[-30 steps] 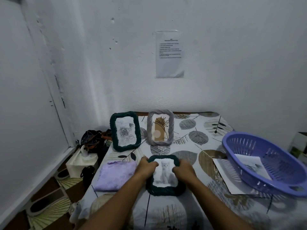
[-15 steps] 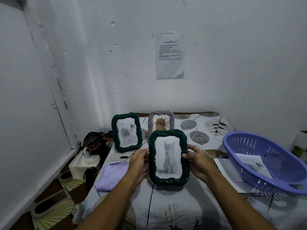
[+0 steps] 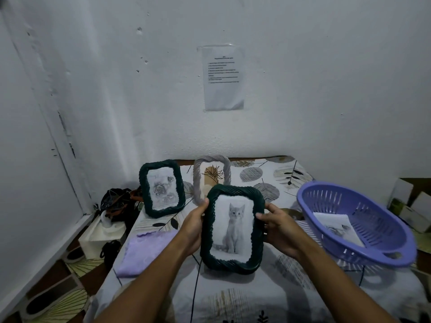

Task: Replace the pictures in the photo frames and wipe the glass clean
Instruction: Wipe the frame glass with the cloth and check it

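Observation:
A dark green frame with a cat picture (image 3: 233,229) stands upright in front of me, its lower edge close to the table. My left hand (image 3: 193,227) grips its left side and my right hand (image 3: 277,227) grips its right side. Behind it a second dark green frame with a rose picture (image 3: 162,188) stands at the back left. A grey frame with a plant picture (image 3: 211,176) stands beside that one, partly hidden by the held frame. A folded lilac cloth (image 3: 143,250) lies on the table to the left.
A purple plastic basket (image 3: 356,224) with a printed picture inside sits at the right on loose sheets. The table wears a leaf-patterned cover (image 3: 256,176) and meets the white wall. Bags and a white box (image 3: 100,234) crowd the floor at the left.
Both hands raised the cat frame from flat on the table to upright, facing me, then kept it standing there. The view has shifted slightly.

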`<state>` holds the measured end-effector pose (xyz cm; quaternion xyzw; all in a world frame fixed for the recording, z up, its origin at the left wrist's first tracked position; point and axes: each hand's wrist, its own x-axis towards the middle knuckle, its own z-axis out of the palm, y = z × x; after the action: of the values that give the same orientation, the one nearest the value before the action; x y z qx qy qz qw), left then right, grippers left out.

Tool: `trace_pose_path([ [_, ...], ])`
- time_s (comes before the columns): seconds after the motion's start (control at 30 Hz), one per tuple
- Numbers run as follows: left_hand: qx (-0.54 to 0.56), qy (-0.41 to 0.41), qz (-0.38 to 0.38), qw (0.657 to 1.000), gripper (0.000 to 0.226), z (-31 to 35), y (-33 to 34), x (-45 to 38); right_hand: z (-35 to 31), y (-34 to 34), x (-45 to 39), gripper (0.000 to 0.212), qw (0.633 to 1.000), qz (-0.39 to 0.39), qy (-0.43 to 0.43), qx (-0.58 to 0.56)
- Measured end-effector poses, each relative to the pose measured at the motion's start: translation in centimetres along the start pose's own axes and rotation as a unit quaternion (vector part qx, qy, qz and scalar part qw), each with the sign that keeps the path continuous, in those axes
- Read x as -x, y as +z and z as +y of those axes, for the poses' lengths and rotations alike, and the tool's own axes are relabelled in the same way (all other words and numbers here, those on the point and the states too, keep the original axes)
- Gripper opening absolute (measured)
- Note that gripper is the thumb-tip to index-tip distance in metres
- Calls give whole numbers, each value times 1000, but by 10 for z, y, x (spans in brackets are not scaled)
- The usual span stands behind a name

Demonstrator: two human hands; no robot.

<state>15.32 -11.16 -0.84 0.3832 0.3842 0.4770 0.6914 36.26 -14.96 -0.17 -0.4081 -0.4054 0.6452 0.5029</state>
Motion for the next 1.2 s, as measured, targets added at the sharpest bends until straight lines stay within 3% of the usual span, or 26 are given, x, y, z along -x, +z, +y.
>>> trace_pose_path([
  [0.1,-12,-3,-24,1000,38,-2,10,-10,-17,-8,-6,39,996,-49,60,-36],
  [0.2,-59,21,-23,998,37,0,17,-23,-32,-14,-18,41,994,-14,88,-61],
  [0.3,-195,104,19,975,29,-2,26,-36,-42,-23,-34,37,995,34,75,-54],
  [0.37,-300,168,46,938,49,-13,29,-44,-50,-30,-47,33,995,65,60,-45],
  [0.43,-383,202,63,899,90,-32,33,-51,-60,-37,-60,30,993,99,53,-37],
  [0.5,-419,197,78,883,123,-55,42,-55,-67,-44,-72,27,990,124,52,-31],
  [0.6,-463,163,102,865,147,-81,59,-71,-74,-55,-95,22,989,136,64,-11],
  [0.87,-459,161,184,854,129,-98,93,-129,-88,-81,-148,23,987,133,82,33],
  [1.2,-495,137,203,834,135,-104,106,-172,-90,-103,-194,23,983,150,89,58],
])
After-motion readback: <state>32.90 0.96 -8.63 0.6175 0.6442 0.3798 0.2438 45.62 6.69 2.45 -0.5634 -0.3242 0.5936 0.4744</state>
